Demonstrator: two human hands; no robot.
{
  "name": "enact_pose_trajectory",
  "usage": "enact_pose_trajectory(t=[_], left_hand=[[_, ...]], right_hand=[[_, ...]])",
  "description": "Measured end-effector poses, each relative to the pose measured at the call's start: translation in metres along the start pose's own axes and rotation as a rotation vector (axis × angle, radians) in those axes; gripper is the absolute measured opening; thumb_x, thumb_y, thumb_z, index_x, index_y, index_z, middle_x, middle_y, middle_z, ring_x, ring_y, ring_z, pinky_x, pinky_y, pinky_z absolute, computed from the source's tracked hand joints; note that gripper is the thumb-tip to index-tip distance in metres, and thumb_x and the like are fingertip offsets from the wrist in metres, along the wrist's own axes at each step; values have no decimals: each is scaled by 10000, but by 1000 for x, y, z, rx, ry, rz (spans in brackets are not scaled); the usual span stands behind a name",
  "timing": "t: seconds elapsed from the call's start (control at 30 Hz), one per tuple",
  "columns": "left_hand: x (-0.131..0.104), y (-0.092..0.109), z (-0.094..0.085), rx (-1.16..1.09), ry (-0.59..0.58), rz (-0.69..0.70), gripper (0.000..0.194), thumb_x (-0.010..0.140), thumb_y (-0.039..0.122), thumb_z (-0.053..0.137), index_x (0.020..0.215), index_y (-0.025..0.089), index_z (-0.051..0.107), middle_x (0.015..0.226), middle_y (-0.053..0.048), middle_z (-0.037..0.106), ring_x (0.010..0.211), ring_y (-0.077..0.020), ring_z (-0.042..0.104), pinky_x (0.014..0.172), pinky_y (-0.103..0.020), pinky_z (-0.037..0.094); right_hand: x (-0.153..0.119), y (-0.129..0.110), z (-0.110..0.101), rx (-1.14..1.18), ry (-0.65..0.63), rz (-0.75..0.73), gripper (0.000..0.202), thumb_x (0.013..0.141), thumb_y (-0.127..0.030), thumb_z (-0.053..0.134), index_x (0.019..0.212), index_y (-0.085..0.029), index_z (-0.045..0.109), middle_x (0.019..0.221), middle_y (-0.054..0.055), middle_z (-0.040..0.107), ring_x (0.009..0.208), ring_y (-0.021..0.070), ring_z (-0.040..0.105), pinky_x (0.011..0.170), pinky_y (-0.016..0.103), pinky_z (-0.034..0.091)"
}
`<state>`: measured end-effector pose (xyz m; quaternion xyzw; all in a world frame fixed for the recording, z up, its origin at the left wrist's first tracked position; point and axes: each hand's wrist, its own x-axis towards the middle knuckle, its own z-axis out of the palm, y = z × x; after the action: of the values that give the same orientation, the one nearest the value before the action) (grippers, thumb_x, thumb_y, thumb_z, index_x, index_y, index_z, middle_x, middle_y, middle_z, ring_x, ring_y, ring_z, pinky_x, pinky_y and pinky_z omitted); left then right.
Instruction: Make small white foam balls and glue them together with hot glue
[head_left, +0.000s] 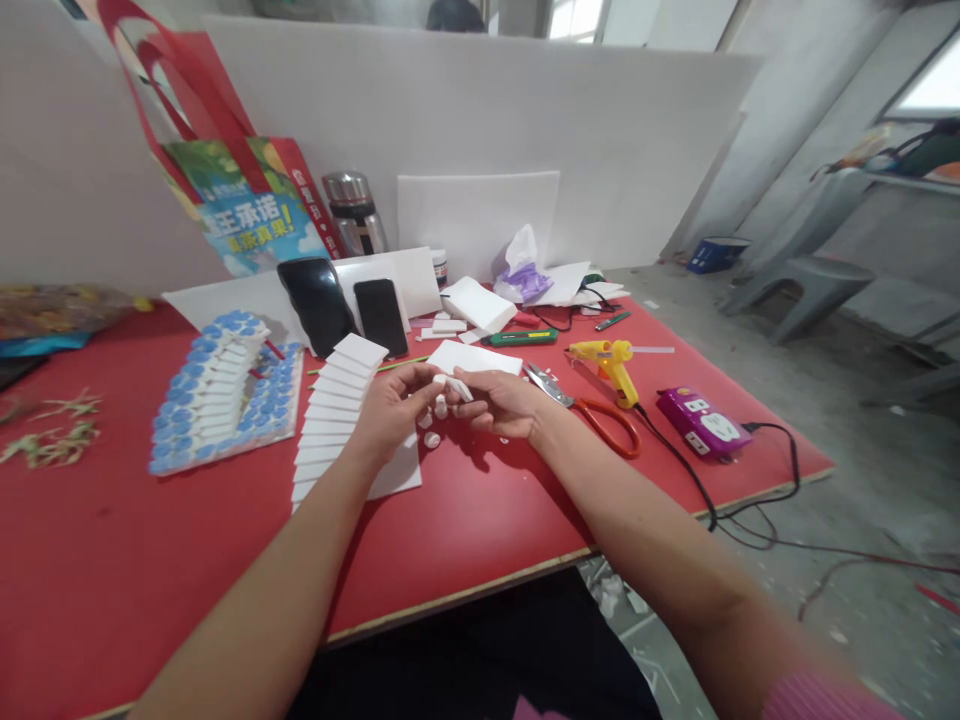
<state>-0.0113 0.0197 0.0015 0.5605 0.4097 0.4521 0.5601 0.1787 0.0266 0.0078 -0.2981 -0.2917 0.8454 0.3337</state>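
Near the middle of the red table point(480, 540), my left hand point(394, 405) and my right hand point(501, 402) meet around a small white foam-like piece point(459, 388). Fingers and thumbs of both hands are pinched close on it. Just below the fingertips, several small white bits point(432, 440) lie on the tabletop. Beside my left hand, a stepped row of white board strips point(330, 425) fans over a flat white sheet point(401, 475). Behind my hands lies a white block point(472, 357), partly covered by them.
Orange-handled scissors point(611, 425), a yellow glue gun point(616, 370) and a purple power box point(703, 422) with trailing cords sit to the right. A blue-and-white stepped model point(225, 390) stands left. Two phones point(319, 305), a flask point(354, 215) and a bag point(251, 215) are behind.
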Motion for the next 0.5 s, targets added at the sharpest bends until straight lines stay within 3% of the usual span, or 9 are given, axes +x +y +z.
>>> enact_pose_trajectory(t=[0.13,0.27,0.4,0.5], left_hand=[[0,2,1,11,14,7,336,757,395,879,960,167,739,797,-64,755,505,-123,573,429,-248,481],[-1,2,2,-27,18,-11,328,756,399,883,955,183,736,703,-27,695,477,-129,546,385,-257,479],[-1,0,2,-51,13,-30,376,747,431,900,960,180,718,673,-21,672,481,-144,556,366,-269,488],[0,-2,2,-61,34,-45,428,717,446,923,964,169,712,674,-22,677,479,-134,544,357,-255,478]], right_hand=[[0,1,1,-26,16,-13,258,1095,-253,528,895,-126,632,717,-20,584,444,24,322,359,97,286],[1,4,-1,-62,17,-72,186,1017,-264,680,886,-133,663,697,-18,598,467,36,358,393,120,319],[3,7,-5,-168,22,-160,265,884,-339,847,855,-116,707,653,-16,589,506,51,382,443,161,363],[5,11,-5,-326,74,-279,328,844,-427,861,834,-127,729,624,-14,598,514,72,393,460,202,385]])
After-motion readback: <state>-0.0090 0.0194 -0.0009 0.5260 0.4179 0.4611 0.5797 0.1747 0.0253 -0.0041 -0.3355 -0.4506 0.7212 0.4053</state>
